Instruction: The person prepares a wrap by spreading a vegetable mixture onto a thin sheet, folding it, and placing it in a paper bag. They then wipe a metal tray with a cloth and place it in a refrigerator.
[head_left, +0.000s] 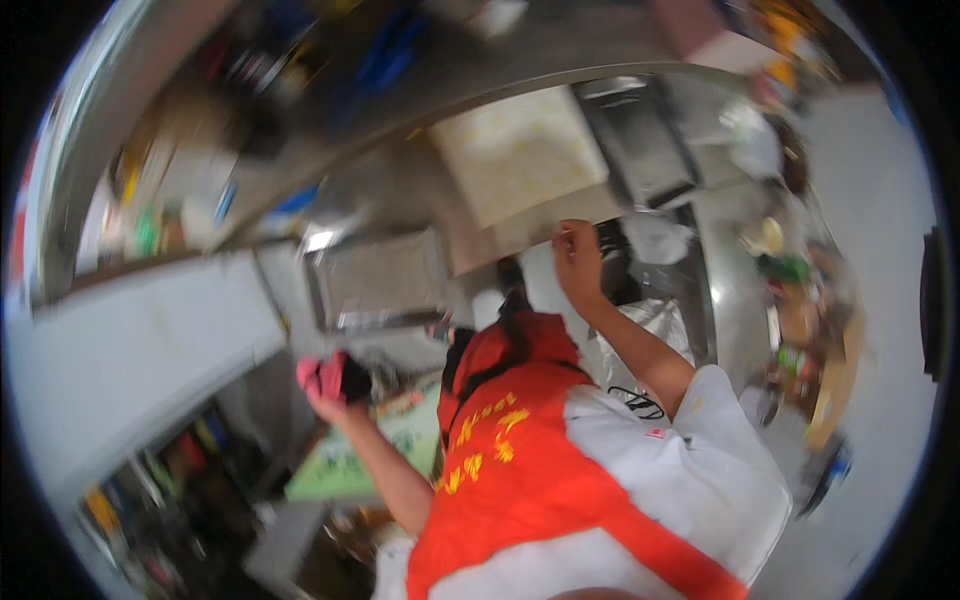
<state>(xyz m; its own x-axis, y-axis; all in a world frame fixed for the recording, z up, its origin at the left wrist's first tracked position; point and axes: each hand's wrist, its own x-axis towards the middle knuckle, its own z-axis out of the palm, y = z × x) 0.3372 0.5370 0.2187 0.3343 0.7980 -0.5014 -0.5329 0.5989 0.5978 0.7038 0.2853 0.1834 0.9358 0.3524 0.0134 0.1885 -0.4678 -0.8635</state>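
Observation:
My left hand (324, 403), out at the left, grips a pink and black cloth-like item (334, 377), too blurred to name more exactly. In front of my body, my right hand (579, 262) is raised with its fingers curled; blur hides whether anything small is in it. Beyond the right hand lies a pale yellow patterned sheet or board (525, 157). A dark rectangular tray (641, 142) sits beside that sheet. Between my hands and further out, a shallow metal tray (379, 279) is seen. A red apron (510, 465) with yellow writing covers my front.
A metal counter or shelf (480, 67) with blurred items runs across the top. Several packages (802, 322) line the right wall. Near my left forearm is a light green box or board (352, 461). A crinkled clear plastic bag (667, 326) lies behind my right forearm.

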